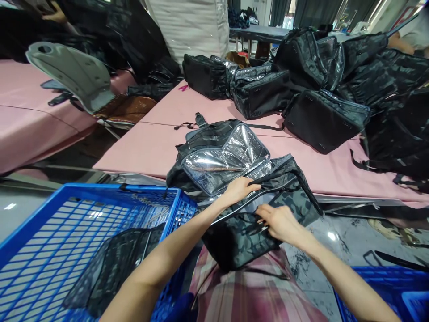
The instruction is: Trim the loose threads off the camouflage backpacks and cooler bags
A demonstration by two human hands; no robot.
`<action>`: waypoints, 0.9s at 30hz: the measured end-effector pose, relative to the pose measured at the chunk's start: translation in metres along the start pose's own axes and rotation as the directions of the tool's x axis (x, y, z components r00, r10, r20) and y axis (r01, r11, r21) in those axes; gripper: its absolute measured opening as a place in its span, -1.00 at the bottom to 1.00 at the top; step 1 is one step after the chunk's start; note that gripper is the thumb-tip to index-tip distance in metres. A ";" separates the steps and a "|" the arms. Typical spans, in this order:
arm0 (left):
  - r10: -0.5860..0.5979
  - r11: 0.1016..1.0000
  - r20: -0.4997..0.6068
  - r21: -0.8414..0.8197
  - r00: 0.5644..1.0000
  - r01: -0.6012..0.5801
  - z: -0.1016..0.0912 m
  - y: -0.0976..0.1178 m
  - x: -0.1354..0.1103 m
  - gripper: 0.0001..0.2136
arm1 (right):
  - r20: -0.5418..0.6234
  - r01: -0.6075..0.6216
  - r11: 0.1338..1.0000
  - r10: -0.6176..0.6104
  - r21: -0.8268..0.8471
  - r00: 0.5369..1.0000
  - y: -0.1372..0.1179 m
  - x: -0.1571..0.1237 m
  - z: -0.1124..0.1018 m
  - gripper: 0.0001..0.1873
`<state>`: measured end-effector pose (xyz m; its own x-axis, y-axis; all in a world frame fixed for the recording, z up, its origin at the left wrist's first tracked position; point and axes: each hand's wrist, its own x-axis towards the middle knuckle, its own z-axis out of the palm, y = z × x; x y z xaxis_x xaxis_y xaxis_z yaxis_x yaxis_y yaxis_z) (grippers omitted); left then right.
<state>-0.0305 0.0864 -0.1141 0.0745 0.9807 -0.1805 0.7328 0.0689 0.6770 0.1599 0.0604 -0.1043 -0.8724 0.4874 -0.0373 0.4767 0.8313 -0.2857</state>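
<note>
A dark camouflage backpack (291,201) with a silver foil lining (231,156) leans on the table edge and over my lap, its main compartment spread open. A long front pocket is also unzipped, with pale fabric visible inside. My left hand (241,190) grips the upper edge of this pocket beside a small lettered label. Lower and to the right, my right hand (279,221) has its fingers curled at the pocket's lower edge, pinching the cloth. The fingertips of both hands are partly hidden by the fabric.
On the pink table (150,143), several foil-lined backpacks (261,91) are heaped at the back and right. A blue crate (67,210) to my left holds a dark bag (124,259). Another blue crate (385,281) stands low right. A grey chair (80,74) is at the left.
</note>
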 end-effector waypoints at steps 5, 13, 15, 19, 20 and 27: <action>-0.032 0.999 -0.033 0.040 0.999 0.033 0.003 -0.015 -0.003 -0.64 | 0.026 0.153 0.958 -0.164 0.243 0.986 -0.043 0.002 0.021 -0.69; 0.052 0.994 -0.011 0.098 0.999 -0.051 0.006 -0.005 -0.009 -0.64 | -0.056 0.222 0.930 -0.215 0.293 0.975 -0.031 -0.045 0.025 -0.53; 0.051 0.996 0.009 0.074 0.999 -0.052 -0.005 -0.006 -0.021 -0.65 | -0.050 0.213 0.949 -0.207 0.232 0.977 -0.028 -0.046 0.025 -0.45; -0.004 1.000 0.169 -0.028 0.986 0.009 -0.029 -0.030 -0.062 -0.56 | -0.038 0.140 0.989 -0.138 0.041 0.990 -0.006 -0.050 0.015 -0.39; -0.023 0.998 0.197 -0.056 0.980 0.035 -0.032 -0.037 -0.073 -0.54 | -0.079 0.106 0.994 -0.106 -0.007 0.991 0.003 -0.052 0.010 -0.40; -0.099 0.918 0.025 -0.383 0.995 0.101 -0.025 -0.060 -0.103 -0.61 | -0.627 -0.234 0.972 0.200 0.030 0.753 0.042 -0.052 -0.002 -0.58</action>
<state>-0.0986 -0.0141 -0.1184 0.0183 0.9643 -0.2640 0.4211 0.2321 0.8768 0.2257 0.0707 -0.1130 -0.4932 0.7007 0.5155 0.6640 0.6861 -0.2973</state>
